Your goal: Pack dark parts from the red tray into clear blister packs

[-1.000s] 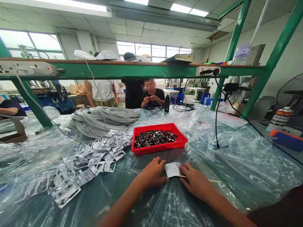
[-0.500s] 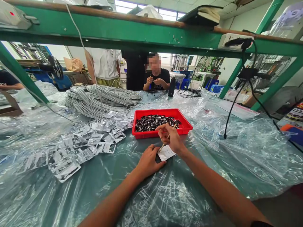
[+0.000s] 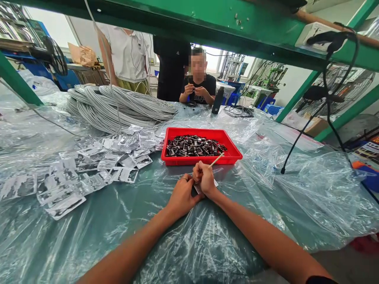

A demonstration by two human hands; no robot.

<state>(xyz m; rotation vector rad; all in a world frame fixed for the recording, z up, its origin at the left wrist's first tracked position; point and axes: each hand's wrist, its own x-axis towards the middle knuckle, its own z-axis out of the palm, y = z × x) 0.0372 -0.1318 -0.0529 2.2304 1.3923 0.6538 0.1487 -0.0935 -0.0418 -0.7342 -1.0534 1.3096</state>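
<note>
My right hand (image 3: 205,180) is closed around a thin pale stick (image 3: 217,159), whose upper end points up and to the right. The stick's lower end is hidden behind my fingers. Under that hand a small white packet (image 3: 216,183) lies on the plastic sheet, mostly covered. My left hand (image 3: 181,194) rests at the packet's left side, thumb and fingers closed on its edge; some fingertips are hidden by the right hand. Just beyond both hands stands a red tray (image 3: 177,161) holding many small black-and-silver metal parts (image 3: 194,146).
Many silvery flat packets (image 3: 66,197) lie spread to the left. Behind them is a big coil of grey cable (image 3: 109,106). A green shelf beam (image 3: 177,23) crosses above; black cables (image 3: 328,94) hang right. A person (image 3: 198,86) sits opposite, near a dark bottle (image 3: 218,100).
My right hand has come down and left over the packet, covering most of it, its fingers now closer together beside my left hand. The camera view has tilted downward.
</note>
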